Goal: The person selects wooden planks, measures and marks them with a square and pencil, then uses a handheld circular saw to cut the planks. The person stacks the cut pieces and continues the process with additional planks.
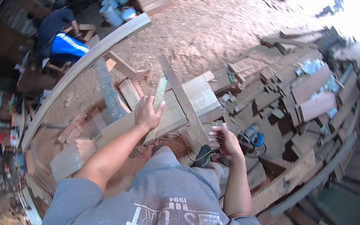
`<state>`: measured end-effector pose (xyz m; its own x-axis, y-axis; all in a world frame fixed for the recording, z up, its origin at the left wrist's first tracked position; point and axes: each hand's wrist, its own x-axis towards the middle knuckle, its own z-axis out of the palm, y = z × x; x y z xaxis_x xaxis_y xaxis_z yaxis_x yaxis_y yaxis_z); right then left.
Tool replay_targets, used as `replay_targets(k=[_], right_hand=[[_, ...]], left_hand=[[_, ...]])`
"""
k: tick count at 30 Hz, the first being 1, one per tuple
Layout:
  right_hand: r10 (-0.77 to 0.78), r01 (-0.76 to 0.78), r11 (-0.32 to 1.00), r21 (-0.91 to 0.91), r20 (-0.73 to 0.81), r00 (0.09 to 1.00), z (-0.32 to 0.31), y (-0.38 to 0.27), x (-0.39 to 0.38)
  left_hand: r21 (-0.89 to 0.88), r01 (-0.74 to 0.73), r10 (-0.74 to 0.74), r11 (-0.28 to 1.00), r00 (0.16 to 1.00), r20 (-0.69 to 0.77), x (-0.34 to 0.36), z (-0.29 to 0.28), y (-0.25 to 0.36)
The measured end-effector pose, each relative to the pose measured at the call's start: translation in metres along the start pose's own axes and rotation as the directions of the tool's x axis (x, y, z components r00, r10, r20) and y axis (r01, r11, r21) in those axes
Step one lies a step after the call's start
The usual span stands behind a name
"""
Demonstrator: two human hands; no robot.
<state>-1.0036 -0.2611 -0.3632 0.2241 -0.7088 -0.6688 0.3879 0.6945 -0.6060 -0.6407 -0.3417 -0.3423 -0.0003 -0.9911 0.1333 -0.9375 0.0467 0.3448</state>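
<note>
My left hand point(148, 113) lies over a narrow pale wooden strip point(160, 89), its fingers and thumb closed about the strip. Under them is a broad light-coloured plank point(173, 111). A longer, darker wooden bar point(183, 92) slants across that plank, just right of my left hand. My right hand point(227, 143) is raised near the bar's lower end, fingers stretched and apart, with nothing seen in it. Close below its thumb sits a black object point(203, 154) with a thin cord; its kind is unclear.
A blue power tool point(252, 135) rests among offcuts to the right. Stacked boards point(314, 106) and scrap wood fill the right side. A long curved beam point(84, 60) arcs along the left. Beyond it another person point(60, 33) crouches near pale blue containers point(113, 11).
</note>
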Motion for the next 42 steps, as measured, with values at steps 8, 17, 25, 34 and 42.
replay_targets(k=[8, 17, 25, 34, 42], right_hand=[[-0.495, 0.411, 0.750, -0.519, -0.028, 0.868, 0.058, 0.040, -0.007], [-0.348, 0.673, 0.709, 0.212, -0.725, 0.594, -0.047, 0.097, -0.170], [-0.185, 0.814, 0.578, -0.062, -0.981, 0.057, -0.225, 0.200, -0.228], [0.247, 0.730, 0.661, 0.175, -0.969, 0.009, -0.278, 0.213, -0.229], [-0.176, 0.095, 0.949, -0.302, -0.752, -0.635, -0.237, 0.168, -0.191]], left_hand=[[-0.105, 0.025, -0.020, 0.994, 0.998, 0.051, 0.002, -0.005, 0.006], [-0.216, 0.004, -0.004, 0.976, 1.000, 0.001, 0.004, 0.006, -0.020], [-0.168, 0.013, -0.001, 0.986, 0.998, 0.068, 0.000, -0.006, 0.003], [-0.140, 0.049, -0.039, 0.989, 0.996, 0.076, -0.004, -0.023, 0.004], [-0.130, 0.011, 0.001, 0.991, 0.996, 0.092, -0.007, -0.028, 0.010]])
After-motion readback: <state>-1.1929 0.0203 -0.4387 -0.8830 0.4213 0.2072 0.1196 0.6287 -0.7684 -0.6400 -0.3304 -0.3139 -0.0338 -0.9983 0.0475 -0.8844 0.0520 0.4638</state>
